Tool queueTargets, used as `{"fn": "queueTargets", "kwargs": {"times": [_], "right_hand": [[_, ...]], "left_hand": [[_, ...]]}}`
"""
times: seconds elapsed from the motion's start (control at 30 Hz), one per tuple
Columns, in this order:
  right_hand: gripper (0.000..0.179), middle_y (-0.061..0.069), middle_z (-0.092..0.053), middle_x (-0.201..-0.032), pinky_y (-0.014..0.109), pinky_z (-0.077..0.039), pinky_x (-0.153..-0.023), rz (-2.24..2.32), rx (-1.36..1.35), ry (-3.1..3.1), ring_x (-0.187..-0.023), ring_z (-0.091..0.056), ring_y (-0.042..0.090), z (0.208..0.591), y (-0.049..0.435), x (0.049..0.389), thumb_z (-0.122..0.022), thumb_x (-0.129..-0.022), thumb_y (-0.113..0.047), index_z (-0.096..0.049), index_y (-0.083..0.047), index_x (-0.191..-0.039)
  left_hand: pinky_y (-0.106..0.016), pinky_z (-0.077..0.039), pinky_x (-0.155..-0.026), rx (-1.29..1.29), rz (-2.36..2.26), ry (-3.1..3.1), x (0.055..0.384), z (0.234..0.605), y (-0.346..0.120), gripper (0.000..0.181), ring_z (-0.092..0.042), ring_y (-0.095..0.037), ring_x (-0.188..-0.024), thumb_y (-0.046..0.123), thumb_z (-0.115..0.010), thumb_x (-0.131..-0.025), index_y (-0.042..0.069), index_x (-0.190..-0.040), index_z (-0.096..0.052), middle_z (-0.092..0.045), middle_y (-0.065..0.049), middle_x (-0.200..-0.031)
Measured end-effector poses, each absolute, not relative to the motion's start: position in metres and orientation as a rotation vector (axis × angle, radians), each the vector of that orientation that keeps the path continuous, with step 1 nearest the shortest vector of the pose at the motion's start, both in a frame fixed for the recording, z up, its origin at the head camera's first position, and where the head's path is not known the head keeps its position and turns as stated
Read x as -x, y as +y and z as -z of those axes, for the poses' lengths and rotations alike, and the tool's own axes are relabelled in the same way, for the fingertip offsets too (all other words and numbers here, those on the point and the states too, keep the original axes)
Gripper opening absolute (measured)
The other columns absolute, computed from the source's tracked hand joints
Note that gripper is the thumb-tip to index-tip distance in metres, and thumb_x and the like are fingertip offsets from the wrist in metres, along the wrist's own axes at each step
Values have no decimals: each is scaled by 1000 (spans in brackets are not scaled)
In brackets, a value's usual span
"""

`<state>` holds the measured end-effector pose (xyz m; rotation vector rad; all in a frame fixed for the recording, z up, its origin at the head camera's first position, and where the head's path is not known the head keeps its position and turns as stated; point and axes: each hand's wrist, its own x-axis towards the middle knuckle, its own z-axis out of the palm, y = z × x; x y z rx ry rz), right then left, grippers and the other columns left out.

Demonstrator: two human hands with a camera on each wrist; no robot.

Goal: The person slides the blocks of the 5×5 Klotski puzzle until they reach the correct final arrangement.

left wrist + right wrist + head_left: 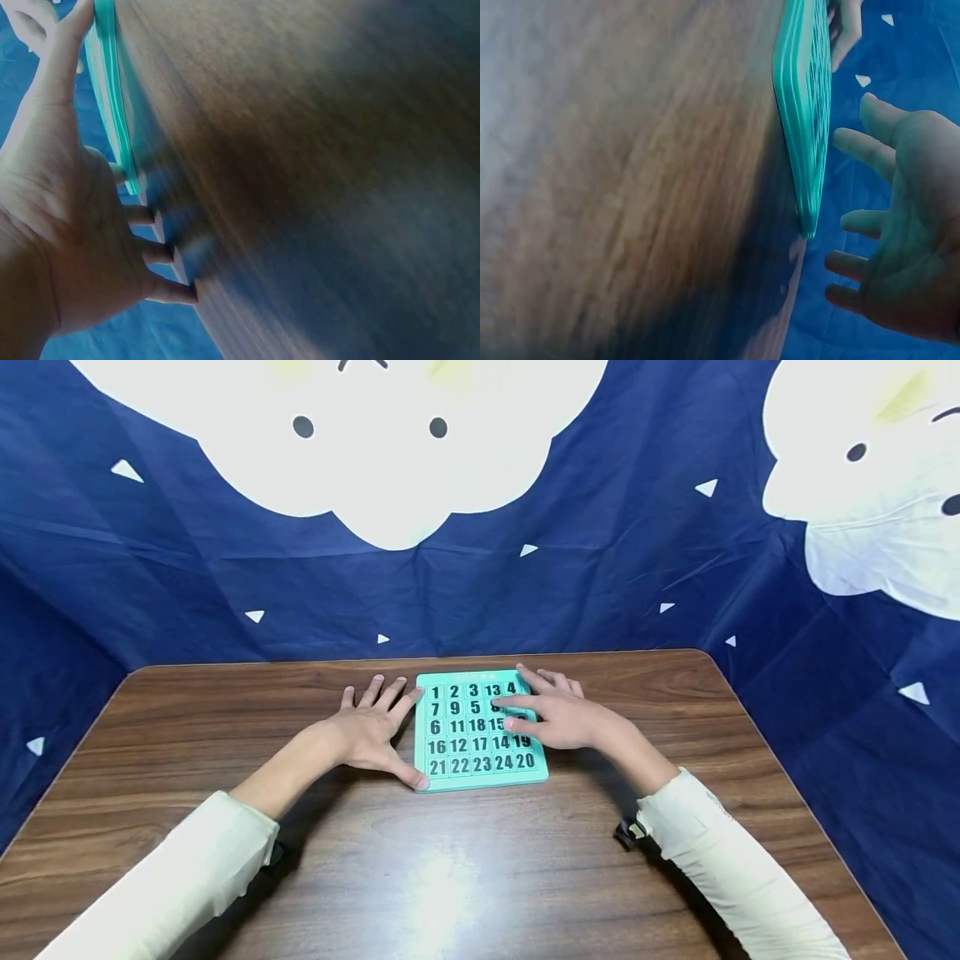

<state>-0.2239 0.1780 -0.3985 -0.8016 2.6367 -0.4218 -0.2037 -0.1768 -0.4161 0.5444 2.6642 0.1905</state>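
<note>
Our spread right hand [564, 720] hangs over the number board [477, 733] from the right; our spread left hand [369, 732] touches its left edge.

Your arms [288, 768] reach forward. Your left hand [367, 735] is spread wide — thumb [407, 773] well apart from its fingers [391, 695]; your right hand [566, 717] hovers palm down — its fingers loosely extended and parted.

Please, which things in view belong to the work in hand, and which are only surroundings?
Work in hand:
- number board
- left hand, at the board's left edge
- right hand, fingers over the board's right part

Surroundings:
- table, under the board
- blue cloth, behind the table
</note>
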Motion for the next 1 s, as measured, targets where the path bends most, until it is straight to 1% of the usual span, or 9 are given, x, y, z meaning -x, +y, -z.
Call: {"fn": "queueTargets", "kwargs": {"times": [0.13,0.33,0.43,0.57,0.63,0.7,0.83,0.9,1.0], "right_hand": [[53,15,-5,-192,83,-7,-133,417,784,2634,-175,-5,54,396,182,222,-52,-117,-60,-60,-40,-165],[45,17,-17,-191,80,-13,-133,427,731,2708,-174,-12,54,391,190,227,-57,-116,-55,-73,-35,-152],[48,17,-16,-191,82,-13,-132,458,757,2692,-174,-14,55,394,183,232,-56,-116,-56,-69,-34,-157],[58,15,-6,-192,83,-10,-134,477,776,2656,-174,-11,57,400,170,236,-53,-117,-58,-54,-36,-170],[59,14,-3,-193,82,-9,-134,471,768,2651,-174,-10,57,401,166,237,-52,-117,-59,-50,-38,-172],[58,13,-2,-193,82,-8,-135,457,760,2644,-175,-8,55,400,165,234,-52,-117,-59,-51,-38,-171],[55,12,-7,-193,83,-9,-134,426,779,2633,-176,-8,50,397,170,227,-54,-115,-62,-59,-40,-165],[53,13,-9,-192,84,-11,-133,437,799,2633,-176,-9,50,397,172,224,-56,-115,-61,-63,-38,-162],[54,16,-11,-192,84,-12,-132,472,781,2668,-175,-13,53,396,178,225,-57,-115,-59,-64,-35,-162]], "left_hand": [[-89,0,-131,-543,-188,2661,204,415,-177,164,8,-55,-175,104,-78,-64,24,-184,0,3,-22,-191],[-88,1,-131,-537,-194,2660,203,412,-176,165,8,-55,-176,104,-78,-63,24,-184,0,3,-21,-191],[-89,1,-131,-543,-194,2663,203,413,-177,165,8,-55,-176,104,-78,-63,24,-184,-1,3,-22,-191],[-89,-1,-131,-546,-192,2668,203,415,-179,165,7,-55,-176,104,-78,-63,24,-184,-1,2,-22,-191],[-89,-1,-131,-544,-188,2670,203,416,-179,165,7,-55,-176,105,-77,-63,24,-184,-1,2,-22,-191],[-89,-2,-131,-549,-190,2672,203,416,-179,164,6,-55,-175,104,-77,-63,23,-184,-1,1,-23,-191],[-90,-3,-130,-558,-192,2675,203,416,-179,163,4,-56,-175,103,-78,-64,23,-184,-2,-1,-24,-191],[-90,-3,-130,-557,-192,2675,203,416,-179,163,4,-56,-175,103,-78,-64,23,-184,-2,-1,-24,-191],[-89,-2,-131,-555,-187,2675,204,416,-178,164,6,-55,-176,103,-78,-64,23,-184,-2,0,-23,-191]]}}
